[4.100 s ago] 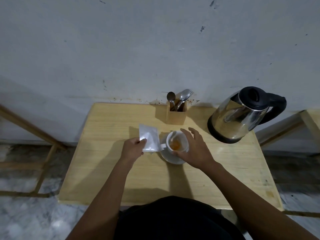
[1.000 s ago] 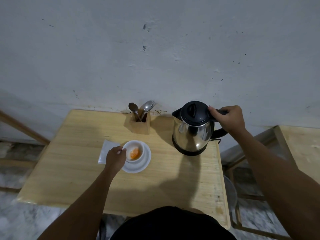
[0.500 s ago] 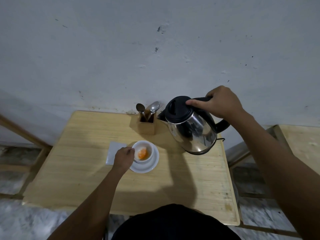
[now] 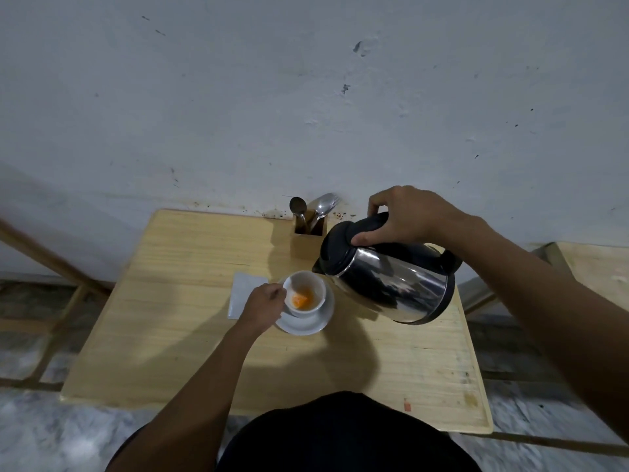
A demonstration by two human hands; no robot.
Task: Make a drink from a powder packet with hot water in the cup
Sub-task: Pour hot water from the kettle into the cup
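Note:
A white cup (image 4: 305, 294) with orange powder in its bottom stands on a white saucer (image 4: 316, 323) near the middle of the wooden table (image 4: 170, 352). My left hand (image 4: 263, 306) grips the cup at its left side, where the handle is hidden. My right hand (image 4: 406, 218) holds the steel kettle (image 4: 391, 279) by its black handle, lifted and tilted left, its spout just right of the cup's rim. No water stream is visible. The flat white powder packet (image 4: 242, 292) lies on the table left of the cup, partly under my left hand.
A small wooden holder with spoons (image 4: 308, 233) stands at the table's back edge by the wall, just behind the kettle. A second wooden surface (image 4: 595, 277) is at the right. The stone floor shows around the table.
My right hand has carried the kettle left and down and tilted it further, so its spout is now beside the cup. My left hand stays on the cup.

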